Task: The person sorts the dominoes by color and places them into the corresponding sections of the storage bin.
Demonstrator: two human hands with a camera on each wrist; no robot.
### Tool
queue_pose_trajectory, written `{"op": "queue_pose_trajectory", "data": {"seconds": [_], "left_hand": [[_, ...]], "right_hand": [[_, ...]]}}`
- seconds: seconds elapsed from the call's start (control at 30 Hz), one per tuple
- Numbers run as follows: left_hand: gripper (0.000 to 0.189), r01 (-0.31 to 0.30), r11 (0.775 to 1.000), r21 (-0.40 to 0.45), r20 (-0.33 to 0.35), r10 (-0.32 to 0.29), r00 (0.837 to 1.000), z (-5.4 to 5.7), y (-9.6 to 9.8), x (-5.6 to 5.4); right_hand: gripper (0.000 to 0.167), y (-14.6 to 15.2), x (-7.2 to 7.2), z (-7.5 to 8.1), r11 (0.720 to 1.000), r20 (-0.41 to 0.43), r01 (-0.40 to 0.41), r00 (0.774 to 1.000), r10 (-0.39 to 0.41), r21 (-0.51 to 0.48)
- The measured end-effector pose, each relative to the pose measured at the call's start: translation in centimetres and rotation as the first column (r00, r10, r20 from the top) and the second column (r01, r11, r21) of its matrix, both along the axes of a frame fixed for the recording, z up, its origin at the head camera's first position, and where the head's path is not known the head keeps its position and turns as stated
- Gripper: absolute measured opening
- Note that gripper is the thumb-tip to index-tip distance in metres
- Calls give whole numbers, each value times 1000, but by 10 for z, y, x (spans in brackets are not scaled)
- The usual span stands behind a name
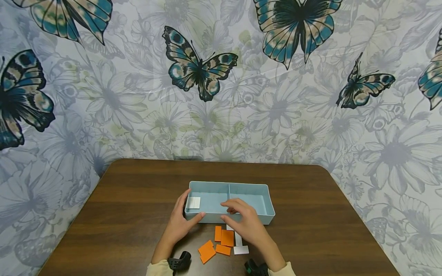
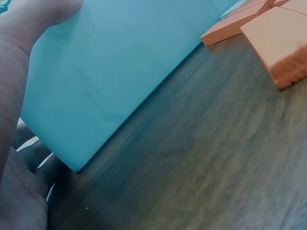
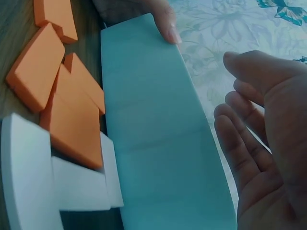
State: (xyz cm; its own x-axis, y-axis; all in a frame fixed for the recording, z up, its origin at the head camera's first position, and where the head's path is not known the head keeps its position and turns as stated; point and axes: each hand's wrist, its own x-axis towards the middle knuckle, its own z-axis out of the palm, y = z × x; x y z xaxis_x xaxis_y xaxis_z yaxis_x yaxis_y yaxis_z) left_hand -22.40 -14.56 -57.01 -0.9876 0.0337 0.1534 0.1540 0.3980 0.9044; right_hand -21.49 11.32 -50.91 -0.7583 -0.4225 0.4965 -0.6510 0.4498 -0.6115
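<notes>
A light blue divided box (image 1: 214,218) sits on the table, its long front wall towards me. My left hand (image 1: 181,222) grips its left end, thumb at the front rim and fingers round the end wall. In the left compartment, white blocks (image 1: 194,202) lie against the left side. Over the middle of the box, near the divider, hovers my right hand (image 1: 246,220), fingers loosely bent and nothing held. In front of the box are several flat orange blocks (image 1: 227,238) and a few white blocks (image 1: 241,250), partly under the right hand in the head view.
The brown wooden table (image 1: 145,184) has rounded far corners. Behind it hangs a floral cloth (image 1: 214,126) with butterflies. A black wrist strap (image 1: 179,261) is on the left wrist, another (image 1: 256,268) on the right.
</notes>
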Motion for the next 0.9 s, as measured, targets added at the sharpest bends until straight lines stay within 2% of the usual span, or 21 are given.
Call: {"op": "queue_pose_trajectory", "data": {"seconds": [0.3, 0.63, 0.77, 0.9], "left_hand": [[95, -2, 1000, -1, 12, 2, 1000, 1, 1, 1], [95, 4, 1000, 4, 3, -4, 1000, 4, 1, 1], [95, 1, 1000, -1, 5, -1, 1000, 5, 1, 2], [95, -4, 1000, -8, 11, 4, 1000, 6, 2, 2]], "right_hand": [[35, 13, 8, -7, 999, -3, -26, 1000, 26, -27], [35, 26, 16, -17, 998, -38, -19, 999, 17, -63], [37, 31, 17, -22, 997, -86, -19, 996, 12, -81], [36, 38, 19, -28, 998, -96, -14, 995, 7, -68]]}}
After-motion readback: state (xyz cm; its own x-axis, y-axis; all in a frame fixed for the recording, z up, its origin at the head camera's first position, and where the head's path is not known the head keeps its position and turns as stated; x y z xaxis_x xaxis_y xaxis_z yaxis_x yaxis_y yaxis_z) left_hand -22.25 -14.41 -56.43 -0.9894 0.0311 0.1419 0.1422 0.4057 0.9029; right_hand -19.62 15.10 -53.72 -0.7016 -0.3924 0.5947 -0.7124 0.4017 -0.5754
